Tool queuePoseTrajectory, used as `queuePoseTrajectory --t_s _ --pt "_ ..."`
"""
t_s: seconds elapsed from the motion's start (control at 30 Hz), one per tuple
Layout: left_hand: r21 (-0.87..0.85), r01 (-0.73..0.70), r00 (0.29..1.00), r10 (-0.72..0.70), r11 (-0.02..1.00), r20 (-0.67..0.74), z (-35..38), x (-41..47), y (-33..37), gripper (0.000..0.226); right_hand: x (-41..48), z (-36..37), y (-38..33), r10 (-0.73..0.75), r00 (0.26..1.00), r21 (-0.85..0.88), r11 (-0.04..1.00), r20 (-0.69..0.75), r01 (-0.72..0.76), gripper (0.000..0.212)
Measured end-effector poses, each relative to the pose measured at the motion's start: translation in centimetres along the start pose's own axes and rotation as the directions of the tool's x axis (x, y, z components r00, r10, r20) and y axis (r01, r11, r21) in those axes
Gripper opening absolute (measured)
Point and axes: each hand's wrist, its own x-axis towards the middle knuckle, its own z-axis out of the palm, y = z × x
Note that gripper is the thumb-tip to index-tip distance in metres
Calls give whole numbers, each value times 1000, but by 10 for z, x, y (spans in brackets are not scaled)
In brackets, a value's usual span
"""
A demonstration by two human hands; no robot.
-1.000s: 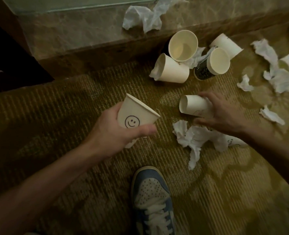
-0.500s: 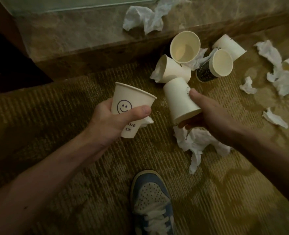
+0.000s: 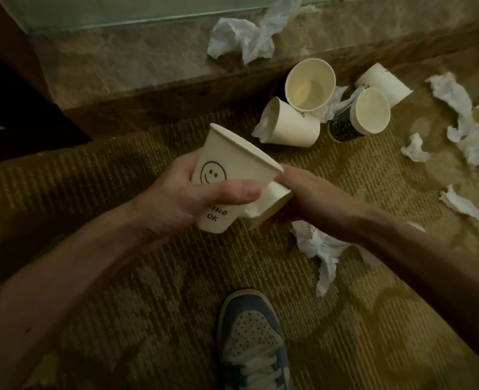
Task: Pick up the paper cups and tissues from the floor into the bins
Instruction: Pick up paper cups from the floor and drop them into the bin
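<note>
- Brown patterned carpet (image 3: pixel 120 277) fills most of the view, and the whole mess sits on it.
- A marble-looking ledge (image 3: pixel 120 66) runs along the far side, with one big crumpled tissue (image 3: pixel 244 38) lying on top of it.
- A blue and white sneaker (image 3: pixel 249 339) is planted at the bottom middle.
- The left hand (image 3: pixel 176 198) holds the smiley cup (image 3: pixel 232 170) up off the floor. It's a cream paper cup, tilted, with a smiley face and "OK" printed on it. The thumb is clamped across the front and the other fingers are wrapped round the back.
- The right hand (image 3: pixel 311 198) grips a plain cup (image 3: pixel 272 204) lying sideways, fingers close together and curled over it. That cup is jammed right up against the smiley cup, just under its rim. I can't tell which end of it faces the smiley one.
- Four more cups are bunched by the ledge:
  - a mouth-up cup (image 3: pixel 308 85), empty
  - a tipped cup (image 3: pixel 291 125) touching it
  - a dark-printed cup (image 3: pixel 342 130) on its side
  - a white cup (image 3: pixel 384 85) behind that one
- A long tissue (image 3: pixel 322 249) lies under the right forearm.
- A tissue pile (image 3: pixel 474 136) sits at the right edge.
- Two little scraps (image 3: pixel 414 149) lie on the carpet near the pile.
</note>
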Motion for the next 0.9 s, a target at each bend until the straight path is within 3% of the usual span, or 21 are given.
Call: queuePoseTrajectory --t_s 0.17,0.27,0.37,0.5,0.57,0.63,0.7,0.73,0.8,0.9 --pt "-53 13 997 -17 999 -77 -12 7 3 43 2 -10 -2 15 997 2 1000 74 -15 54" --pt "-215 111 989 -87 970 119 -21 4 9 55 1 -14 -6 -54 993 8 999 102 54 49" --pt "-139 202 932 -147 970 331 -22 3 11 56 5 -17 -11 -98 987 -141 983 131 116 43" --pt "-185 228 963 -194 956 185 -14 9 5 58 11 -17 -14 -44 990 -115 992 137 60 35" --pt "-191 206 973 -180 960 144 -13 13 5 62 10 -25 -18 -47 997 -79 996 62 52 41" --pt "-149 189 976 -168 971 139 -11 17 5 64 12 -39 -21 -102 980 -119 990 -170 82 40" --pt "-123 179 980 -166 976 109 -10 20 3 65 17 -53 -21 -210 871 -272 958 -443 93 32" --pt "-131 177 982 -168 975 82 -10 20 1 65 20 -58 -19 -284 810 -393 917 -513 73 33" --pt "-172 181 983 -177 968 40 -12 21 -1 62 29 -63 -15 -386 757 -589 808 -527 2 43" --pt "-203 183 983 -178 962 40 -12 24 0 59 44 -71 -8 -395 753 -696 709 -526 -114 48"
